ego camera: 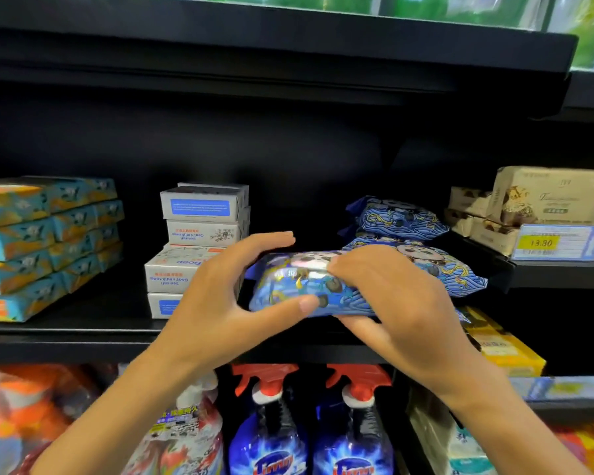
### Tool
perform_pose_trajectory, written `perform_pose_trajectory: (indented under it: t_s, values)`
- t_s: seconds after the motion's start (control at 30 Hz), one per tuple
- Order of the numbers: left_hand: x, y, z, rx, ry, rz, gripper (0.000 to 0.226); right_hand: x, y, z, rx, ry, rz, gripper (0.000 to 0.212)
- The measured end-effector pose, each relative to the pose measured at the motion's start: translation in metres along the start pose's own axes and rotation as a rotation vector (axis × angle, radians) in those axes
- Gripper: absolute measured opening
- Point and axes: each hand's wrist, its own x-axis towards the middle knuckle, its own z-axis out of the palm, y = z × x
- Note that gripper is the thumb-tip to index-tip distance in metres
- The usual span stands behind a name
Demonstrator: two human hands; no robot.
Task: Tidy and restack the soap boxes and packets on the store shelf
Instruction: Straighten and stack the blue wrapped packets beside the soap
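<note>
Boxes in teal and orange sit in a fairly tidy stack at the far left of the shelf. Just right of them the white soap boxes are piled kinda crooked, with the upper ones turned and offset from the lower ones.

Next along, the left hand clamps the left end of a blue packet, thumb pressed on its front face and fingers stretched over the top. The right hand has the other end, fingers curled over the top and thumb underneath. The packet lies flat between both hands at the front edge of the shelf, in the gap right of the white boxes. Can't tell from this angle whether it's resting on the board or just clear of it.

Right behind it, two stacked packets of the same kind lie one on the other. Beige boxes and a yellow price tag are further right on the next shelf over.

My read: this is the packet restacking step, with one packet in hand. The next move probably calls for laying it flat and square on that blue pile or beside it, without bumping the wobbly white stack.
</note>
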Motion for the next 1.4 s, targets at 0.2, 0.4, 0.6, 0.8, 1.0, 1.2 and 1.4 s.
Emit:
perform_pose_trajectory:
  t_s: [0.2, 0.4, 0.6, 0.8, 1.0, 1.2, 1.4]
  values:
    - [0.012, -0.006, -0.010, 0.207, -0.226, -0.145, 0.092, -0.004, -0.005, 0.017, -0.052, 0.157, -0.191, 0.020]
    - [0.015, -0.007, 0.000, 0.269, -0.198, -0.006, 0.060, -0.008, -0.007, 0.023, -0.092, 0.156, -0.143, 0.022]
    - [0.030, -0.010, 0.004, 0.260, 0.025, -0.032, 0.047, -0.031, -0.005, 0.011, -0.019, 0.152, 0.134, 0.036]
    - [0.064, -0.019, 0.004, 0.577, -0.128, -0.028, 0.071, -0.053, -0.012, 0.022, 0.010, -0.158, 0.320, 0.040]
    - [0.091, -0.030, 0.007, 0.870, -0.371, -0.038, 0.081, -0.061, -0.014, 0.032, -0.015, -0.311, 0.322, 0.042]
    - [0.104, -0.038, 0.027, 0.890, -0.541, -0.100, 0.076, -0.062, -0.012, 0.034, -0.002, -0.309, 0.347, 0.046]
    - [0.089, -0.044, 0.034, 0.936, -0.556, -0.091, 0.061, -0.064, -0.011, 0.034, 0.023, -0.298, 0.353, 0.045]
